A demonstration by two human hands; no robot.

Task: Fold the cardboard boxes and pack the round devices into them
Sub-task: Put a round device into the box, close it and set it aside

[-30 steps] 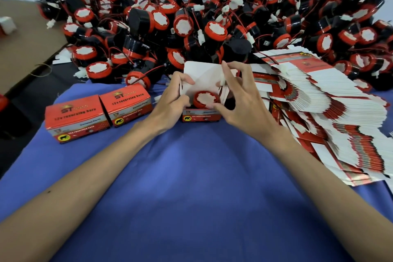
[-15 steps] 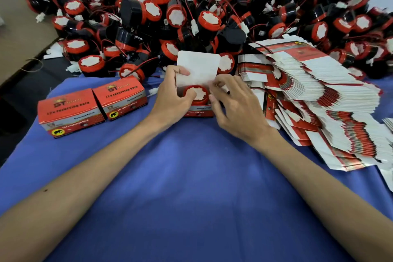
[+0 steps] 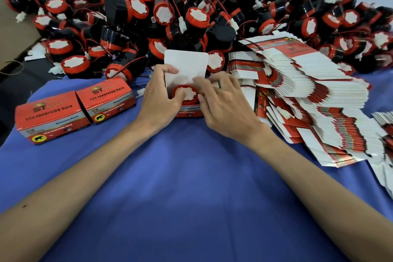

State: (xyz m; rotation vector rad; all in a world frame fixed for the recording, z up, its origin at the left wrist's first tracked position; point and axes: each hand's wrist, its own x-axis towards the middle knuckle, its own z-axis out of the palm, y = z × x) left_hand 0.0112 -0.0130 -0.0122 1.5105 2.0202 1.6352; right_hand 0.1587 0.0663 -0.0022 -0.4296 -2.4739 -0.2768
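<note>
A small red cardboard box [image 3: 188, 113] stands open on the blue cloth, its white lid flap [image 3: 187, 62] upright. A round red-and-black device [image 3: 186, 94] sits inside, white face up. My left hand [image 3: 161, 100] grips the box's left side, fingers curled over the left edge and thumb on the device's rim. My right hand [image 3: 223, 102] holds the right side, fingers bent over the right flap and the lid's base.
Two closed red boxes [image 3: 53, 119] [image 3: 107, 100] stand to the left. A big heap of round devices [image 3: 191, 15] with wires fills the back. Fanned stacks of flat unfolded boxes [image 3: 308, 95] lie to the right. Blue cloth [image 3: 180, 187] lies in front.
The lid flap went from bent to upright. My right hand came down from the flap's top to the box's right side, pressing the side flap in. The device sits lower in the box.
</note>
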